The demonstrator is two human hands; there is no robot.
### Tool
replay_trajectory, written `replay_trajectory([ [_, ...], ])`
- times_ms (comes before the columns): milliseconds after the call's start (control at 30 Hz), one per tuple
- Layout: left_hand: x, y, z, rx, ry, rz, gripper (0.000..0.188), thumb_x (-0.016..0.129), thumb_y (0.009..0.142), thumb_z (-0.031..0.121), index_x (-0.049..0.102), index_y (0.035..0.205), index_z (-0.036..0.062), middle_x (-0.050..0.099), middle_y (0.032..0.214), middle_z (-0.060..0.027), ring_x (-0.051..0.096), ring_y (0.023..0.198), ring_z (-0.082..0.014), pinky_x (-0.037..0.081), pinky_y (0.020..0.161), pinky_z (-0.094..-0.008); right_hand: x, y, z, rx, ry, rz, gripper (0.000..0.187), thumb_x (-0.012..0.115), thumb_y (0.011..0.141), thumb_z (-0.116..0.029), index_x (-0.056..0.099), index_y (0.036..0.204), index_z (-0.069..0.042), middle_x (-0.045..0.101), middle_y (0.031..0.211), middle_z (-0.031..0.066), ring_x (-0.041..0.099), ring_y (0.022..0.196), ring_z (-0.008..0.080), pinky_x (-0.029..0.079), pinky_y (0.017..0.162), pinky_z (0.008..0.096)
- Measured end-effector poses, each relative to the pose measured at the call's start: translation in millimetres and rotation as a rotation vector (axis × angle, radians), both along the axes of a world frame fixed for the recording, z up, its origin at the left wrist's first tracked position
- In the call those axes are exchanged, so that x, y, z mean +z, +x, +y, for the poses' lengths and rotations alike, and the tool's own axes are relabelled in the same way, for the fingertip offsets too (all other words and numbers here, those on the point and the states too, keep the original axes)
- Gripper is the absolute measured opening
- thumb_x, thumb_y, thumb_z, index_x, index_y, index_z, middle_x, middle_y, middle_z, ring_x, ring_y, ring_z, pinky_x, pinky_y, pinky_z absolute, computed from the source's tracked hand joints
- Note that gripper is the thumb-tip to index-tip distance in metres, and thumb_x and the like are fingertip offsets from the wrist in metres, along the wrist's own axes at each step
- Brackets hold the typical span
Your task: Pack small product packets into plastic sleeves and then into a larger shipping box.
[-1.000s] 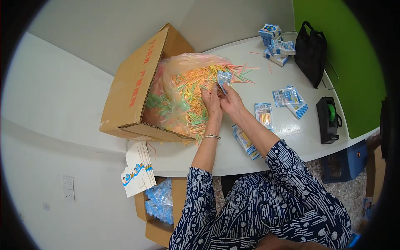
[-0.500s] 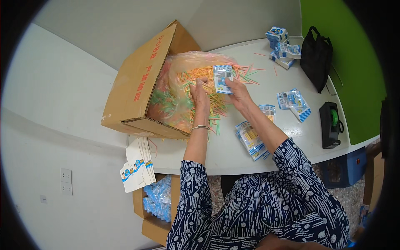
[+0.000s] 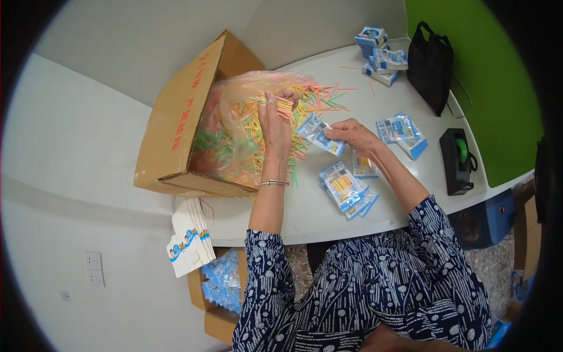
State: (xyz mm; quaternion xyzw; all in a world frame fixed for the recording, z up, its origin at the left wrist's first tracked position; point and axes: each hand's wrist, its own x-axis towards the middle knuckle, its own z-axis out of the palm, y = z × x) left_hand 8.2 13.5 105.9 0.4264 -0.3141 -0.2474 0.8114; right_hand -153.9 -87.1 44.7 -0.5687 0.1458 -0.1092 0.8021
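Note:
My left hand [image 3: 274, 120] is closed around a small bunch of thin coloured sticks [image 3: 284, 107], pink and yellow, above a loose pile of the same sticks [image 3: 252, 128]. The pile spills from a clear plastic bag [image 3: 226, 97] in a tipped cardboard box [image 3: 176, 111]. In my right hand [image 3: 355, 136], thumb and fingers pinch a small blue-and-white printed packet [image 3: 321, 135], tilted beside the pile. Whether that packet holds anything I cannot tell. Below it on the table lie several packets [image 3: 343, 186] with yellowish sticks showing through their windows.
More packets [image 3: 402, 132] lie to the right, near a black tape dispenser [image 3: 456, 161]. Small boxes [image 3: 381, 58] and a black bag [image 3: 430, 70] stand at the back. Flat printed cartons [image 3: 190, 240] overhang the front left edge, above an open box of blue packets [image 3: 223, 281].
My left hand has lifted a bunch of sticks off the pile. My right hand has drawn the packet to the right and towards me, away from the pile. The view has shifted slightly.

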Motion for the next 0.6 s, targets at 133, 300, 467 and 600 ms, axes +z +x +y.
replay_trajectory([
  [133, 2.8, -27.7, -0.6, -0.050, 0.024, -0.030, 0.032, 0.044, 0.099, 0.032, 0.050, 0.104, 0.0007, 0.063, 0.095, -0.0126, 0.065, 0.091, -0.0264, 0.052, 0.083, -0.0359, -2.3, -12.6, -4.3, 0.043, 0.091, -0.016, 0.023, 0.070, 0.083, -0.019, 0.069, 0.096, 0.000, 0.068, 0.085, 0.0028, 0.060, 0.077, 0.0072, 0.046, 0.071, 0.0214],
  [300, 4.4, -48.8, 4.2, -0.093, 0.114, -0.070, 0.033, 0.042, 0.099, 0.033, 0.049, 0.100, 0.0006, 0.062, 0.096, -0.0125, 0.062, 0.098, -0.0254, 0.050, 0.084, -0.0344, 4.0, -19.2, -2.7, 0.072, 0.106, -0.051, 0.022, 0.069, 0.084, -0.018, 0.069, 0.096, 0.000, 0.068, 0.085, 0.0035, 0.060, 0.077, 0.0076, 0.046, 0.070, 0.0212],
  [467, 1.5, -63.5, 6.3, -0.095, 0.137, -0.099, 0.035, 0.040, 0.100, 0.033, 0.049, 0.102, -0.0007, 0.062, 0.100, -0.0144, 0.061, 0.101, -0.0252, 0.050, 0.086, -0.0354, -2.1, -23.9, -4.7, 0.040, 0.084, -0.068, 0.023, 0.068, 0.084, -0.018, 0.069, 0.096, 0.001, 0.067, 0.085, 0.0040, 0.060, 0.075, 0.0076, 0.046, 0.069, 0.0207],
  [600, -7.1, -62.9, 6.9, -0.104, 0.192, -0.181, 0.032, 0.037, 0.101, 0.026, 0.046, 0.109, -0.0040, 0.062, 0.105, -0.0165, 0.060, 0.101, -0.0210, 0.048, 0.088, -0.0321, -3.3, -26.6, -3.8, 0.028, 0.029, -0.038, 0.022, 0.067, 0.085, -0.018, 0.069, 0.095, 0.001, 0.067, 0.084, 0.0037, 0.060, 0.074, 0.0073, 0.046, 0.068, 0.0203],
])
